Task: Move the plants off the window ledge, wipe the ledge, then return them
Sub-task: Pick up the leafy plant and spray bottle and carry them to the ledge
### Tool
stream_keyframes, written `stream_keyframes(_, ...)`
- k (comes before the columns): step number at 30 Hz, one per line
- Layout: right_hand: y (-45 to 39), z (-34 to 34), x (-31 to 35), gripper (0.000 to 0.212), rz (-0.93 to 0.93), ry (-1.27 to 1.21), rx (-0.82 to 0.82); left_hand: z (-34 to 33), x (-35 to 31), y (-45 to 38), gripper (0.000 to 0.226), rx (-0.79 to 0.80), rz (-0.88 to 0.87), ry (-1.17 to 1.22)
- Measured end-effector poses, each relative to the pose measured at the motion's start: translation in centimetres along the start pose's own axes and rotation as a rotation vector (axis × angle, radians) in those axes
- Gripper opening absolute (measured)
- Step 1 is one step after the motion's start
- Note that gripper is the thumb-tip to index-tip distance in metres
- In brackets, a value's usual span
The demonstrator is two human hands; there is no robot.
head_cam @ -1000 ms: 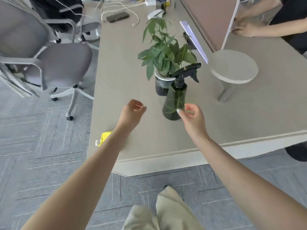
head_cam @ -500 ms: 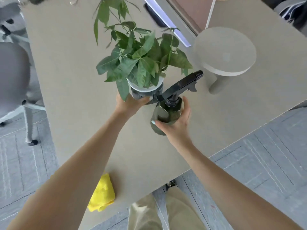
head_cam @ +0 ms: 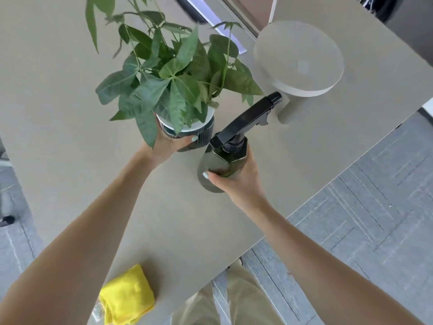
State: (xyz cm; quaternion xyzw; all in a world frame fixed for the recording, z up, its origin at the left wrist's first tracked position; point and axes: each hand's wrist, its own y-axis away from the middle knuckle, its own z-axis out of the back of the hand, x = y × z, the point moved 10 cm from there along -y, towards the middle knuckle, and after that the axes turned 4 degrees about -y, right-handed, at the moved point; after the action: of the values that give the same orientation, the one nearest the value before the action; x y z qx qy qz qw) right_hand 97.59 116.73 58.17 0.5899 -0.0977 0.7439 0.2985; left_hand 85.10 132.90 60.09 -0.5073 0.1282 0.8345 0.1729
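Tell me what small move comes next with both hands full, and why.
Probably lift both straight up off the table. The left hand already grips the plant pot and the right hand wraps the spray bottle, while the yellow cloth lies untouched near the table's edge, so clearing comes before wiping.

No text, brand or number can be read anywhere here. The small white tag [head_cam: 96,313] on the folded yellow cloth [head_cam: 127,299] is too blurred to read.
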Motion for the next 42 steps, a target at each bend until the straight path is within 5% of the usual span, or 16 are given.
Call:
stream_keyframes(5,0.0,0.1,0.4,0.064,0.025,0.042,0.042,1.1,-1.9,3.4,0.078,-0.113,-0.052,-0.012)
stream_keyframes(14,1.6,-0.6,2.4,0.06,0.157,0.142,0.296,4.9,2.7,12.9,0.091,-0.314,0.274,0.122)
stream_keyframes(23,7.9,-6.9,10.0,0.063,0.359,0.215,0.698,11.1,-1.7,28.3,0.091,-0.658,0.268,0.288)
stream_keyframes(32,28.5,-18.0,16.0,0.069,0.604,0.225,1.173,18.6,-5.8,50.8,0.071,-1.024,0.387,0.164)
stream_keyframes(42,65.0,-24.3,11.1,0.058,0.768,0.326,1.794,17.9,-4.9,86.4,0.08,-1.48,0.686,0.202)
